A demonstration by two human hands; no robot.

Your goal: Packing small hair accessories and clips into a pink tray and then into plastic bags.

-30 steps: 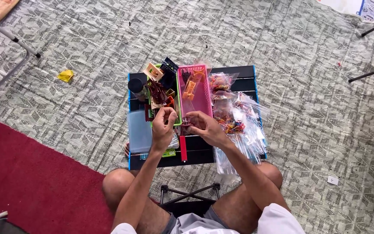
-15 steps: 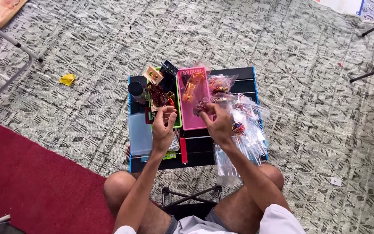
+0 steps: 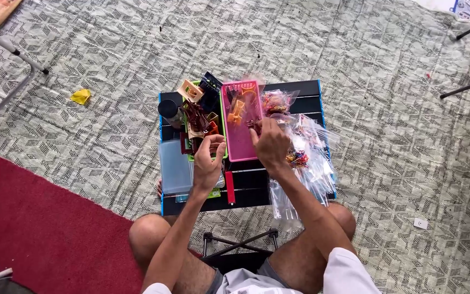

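While the left hand (image 3: 209, 163) curls loosely beside the green tray (image 3: 223, 156), its contents cannot be made out. Right hand (image 3: 270, 144) pinches a small dark clip, partly hidden by the fingers, over the rigid pink slotted plastic basket (image 3: 240, 139) on the black slatted table (image 3: 251, 182). Crinkled clear bags (image 3: 311, 158) lie just right.

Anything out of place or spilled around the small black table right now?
A crumpled yellow scrap lies alone on the patterned grey floor mat, left of the small black folding table. Clear plastic bags overhang the table's right and near edges beside the right hand. Nothing looks spilled.
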